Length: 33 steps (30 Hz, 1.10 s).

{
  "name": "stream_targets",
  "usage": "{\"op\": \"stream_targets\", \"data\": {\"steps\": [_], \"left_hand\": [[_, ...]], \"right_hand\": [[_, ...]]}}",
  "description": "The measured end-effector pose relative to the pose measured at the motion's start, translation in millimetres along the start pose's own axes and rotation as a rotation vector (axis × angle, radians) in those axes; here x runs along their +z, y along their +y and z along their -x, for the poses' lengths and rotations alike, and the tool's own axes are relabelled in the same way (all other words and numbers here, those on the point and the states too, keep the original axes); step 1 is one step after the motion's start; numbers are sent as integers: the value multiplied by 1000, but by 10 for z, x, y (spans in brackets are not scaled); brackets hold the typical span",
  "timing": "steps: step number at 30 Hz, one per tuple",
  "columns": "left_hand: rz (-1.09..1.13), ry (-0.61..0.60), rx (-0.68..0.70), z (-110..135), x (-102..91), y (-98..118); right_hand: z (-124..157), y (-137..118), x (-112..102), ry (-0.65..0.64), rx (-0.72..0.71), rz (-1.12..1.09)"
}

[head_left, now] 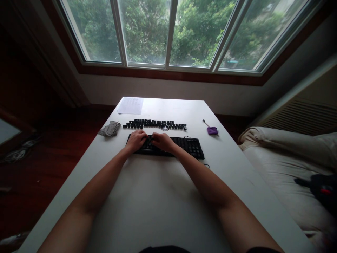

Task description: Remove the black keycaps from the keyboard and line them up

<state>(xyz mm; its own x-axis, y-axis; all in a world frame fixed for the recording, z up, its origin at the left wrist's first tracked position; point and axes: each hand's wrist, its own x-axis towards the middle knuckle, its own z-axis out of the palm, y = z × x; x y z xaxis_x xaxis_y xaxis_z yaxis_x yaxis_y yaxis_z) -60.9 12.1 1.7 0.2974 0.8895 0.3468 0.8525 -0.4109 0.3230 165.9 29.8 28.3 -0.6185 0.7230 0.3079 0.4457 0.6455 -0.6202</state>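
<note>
A black keyboard (188,146) lies across the middle of the white table (158,196). Both my hands rest on its left half, close together. My left hand (136,141) is curled, its fingers bent down onto the keys. My right hand (163,141) is curled too, fingertips meeting the left hand over a small dark thing I cannot make out. Just behind the keyboard runs a row of loose black keycaps (154,124), with a small ring-shaped tool (165,128) among them.
A grey cloth (110,129) lies at the left of the keycaps. A sheet of paper (130,105) sits at the far left corner. A purple brush-like tool (211,129) lies at the right. A bed (284,168) stands right of the table; windows are behind.
</note>
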Motion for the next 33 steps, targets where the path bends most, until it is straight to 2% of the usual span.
{"op": "stream_targets", "data": {"steps": [5, 9, 13, 17, 25, 29, 33], "left_hand": [[19, 7, -10, 2, -20, 22], [97, 30, 47, 20, -52, 43], [204, -44, 136, 34, -84, 104], [212, -102, 132, 21, -84, 181], [180, -57, 63, 9, -24, 277], [150, -40, 46, 12, 7, 319], [169, -4, -8, 16, 19, 318]], "right_hand": [[104, 148, 23, 27, 90, -206], [140, 145, 30, 98, 185, -393], [156, 102, 37, 176, 246, -540], [171, 106, 48, 202, 224, -559], [187, 211, 113, 178, 212, -484], [180, 268, 158, 198, 198, -531], [168, 332, 198, 202, 232, -679]]}}
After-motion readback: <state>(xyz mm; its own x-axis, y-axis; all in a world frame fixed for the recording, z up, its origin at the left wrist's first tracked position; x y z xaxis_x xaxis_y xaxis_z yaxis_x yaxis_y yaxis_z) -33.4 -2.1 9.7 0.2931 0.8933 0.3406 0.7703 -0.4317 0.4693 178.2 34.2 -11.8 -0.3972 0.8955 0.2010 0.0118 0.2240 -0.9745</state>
